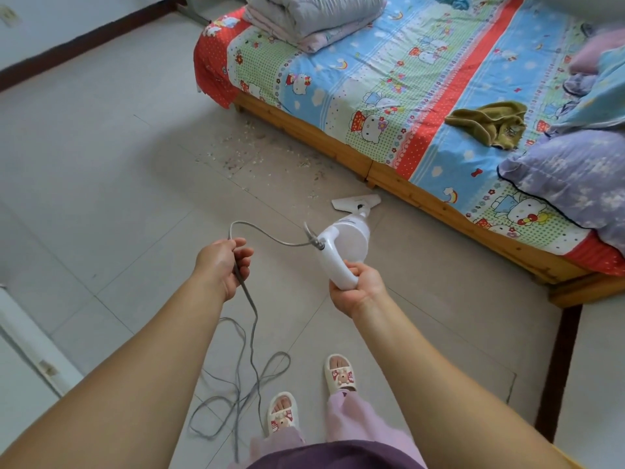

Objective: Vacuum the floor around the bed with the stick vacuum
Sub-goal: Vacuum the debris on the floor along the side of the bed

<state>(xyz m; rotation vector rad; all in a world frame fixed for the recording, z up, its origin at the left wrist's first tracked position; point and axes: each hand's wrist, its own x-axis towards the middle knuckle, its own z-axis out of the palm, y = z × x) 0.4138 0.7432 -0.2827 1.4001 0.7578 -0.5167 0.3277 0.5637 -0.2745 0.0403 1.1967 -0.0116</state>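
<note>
My right hand (pixel 358 287) grips the handle of a white stick vacuum (pixel 345 242). Its flat white floor head (pixel 355 202) rests on the tiles close to the wooden bed frame (pixel 341 148). My left hand (pixel 225 262) holds the grey power cord (pixel 267 236), which arcs over to the vacuum's handle and drops in loose loops to the floor. A patch of pale crumbs and dust (pixel 257 157) lies on the tiles beside the bed, beyond the floor head.
The bed (pixel 422 79) with a bright cartoon sheet carries a folded quilt (pixel 314 18), an olive cloth (pixel 490 125) and pillows (pixel 571 170). Cord loops (pixel 243 390) lie left of my slippered feet (pixel 340 372). A dark skirting board (pixel 77 42) runs along the far wall.
</note>
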